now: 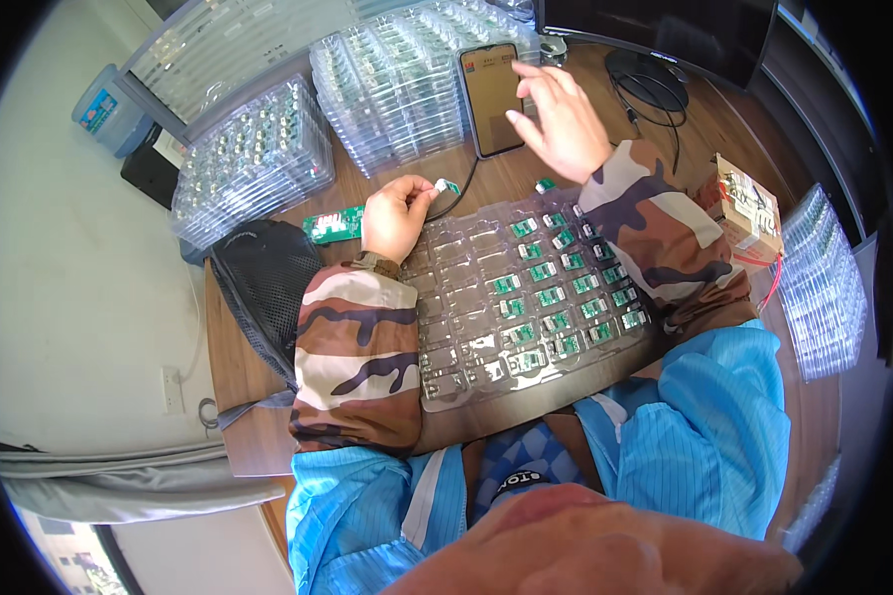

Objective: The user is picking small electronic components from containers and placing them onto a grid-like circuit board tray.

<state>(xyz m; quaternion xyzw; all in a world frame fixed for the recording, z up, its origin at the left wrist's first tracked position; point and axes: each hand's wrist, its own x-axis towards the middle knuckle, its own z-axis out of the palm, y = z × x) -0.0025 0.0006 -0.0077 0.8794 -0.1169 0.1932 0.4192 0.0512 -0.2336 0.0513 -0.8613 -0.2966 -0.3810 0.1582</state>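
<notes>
Small, seemingly green board, white-tipped.

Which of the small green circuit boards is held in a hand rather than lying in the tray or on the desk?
The small green board pinched in the left hand, plugged onto a white cable connector. The others sit in clear tray pockets; one lies loose on the desk.

Head-worn fisheye — steeply down, close over desk

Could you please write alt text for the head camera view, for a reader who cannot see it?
A person's left hand pinches a small green circuit board on a black cable above a clear plastic tray partly filled with similar boards, while the right hand hovers open over a phone. Stacks of clear trays line the wooden desk.
</notes>
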